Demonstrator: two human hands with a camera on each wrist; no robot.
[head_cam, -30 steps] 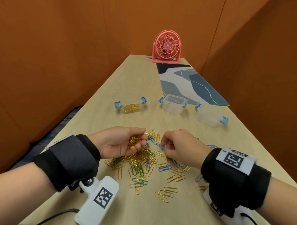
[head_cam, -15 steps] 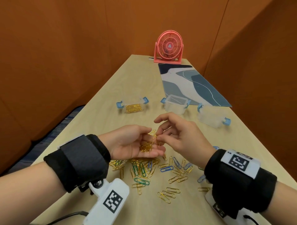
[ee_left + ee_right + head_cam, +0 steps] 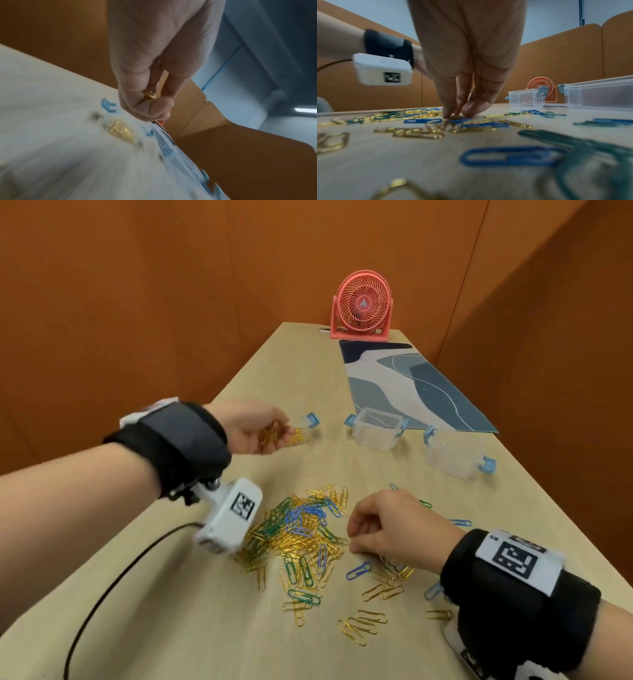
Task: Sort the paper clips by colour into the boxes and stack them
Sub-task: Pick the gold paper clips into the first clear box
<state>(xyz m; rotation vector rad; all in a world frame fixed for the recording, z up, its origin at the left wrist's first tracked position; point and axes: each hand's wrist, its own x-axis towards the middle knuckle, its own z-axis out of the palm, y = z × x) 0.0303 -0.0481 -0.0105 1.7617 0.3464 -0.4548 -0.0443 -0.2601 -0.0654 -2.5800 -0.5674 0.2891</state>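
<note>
While the left hand [image 3: 255, 428] reaches out toward the desk's [image 3: 191, 621] far left part, it cups a bunch of gold clips [image 3: 270, 433] in curled fingers, right at the left box [image 3: 303, 431], which already holds gold ones. To empty it well, I judge the palm should tip over the box's open mouth and the fingers loosen slowly, so nothing spills past the rim onto the desk; the left wrist view is blurred, so how squarely the hand sits over the box is unclear. That forearm stretches forward and raised, wrist turned so the palm faces inward.

Nearer the front edge, mid-desk, lies the mixed pile [image 3: 301, 535] of gold, green and blue clips, unsorted. Just right of it the right hand [image 3: 390, 529] rests low, knuckles up, with thumb and fingertips [image 3: 448, 114] pressed together on the desk over a gold clip [image 3: 455, 117]; whether it is pinched or only touched, I cannot tell. A clean pick needs one colour only, as blue clips touch it.

Farther right, the middle box [image 3: 375, 428] and the right box [image 3: 452, 455] stand open, apart, unstacked.
</note>
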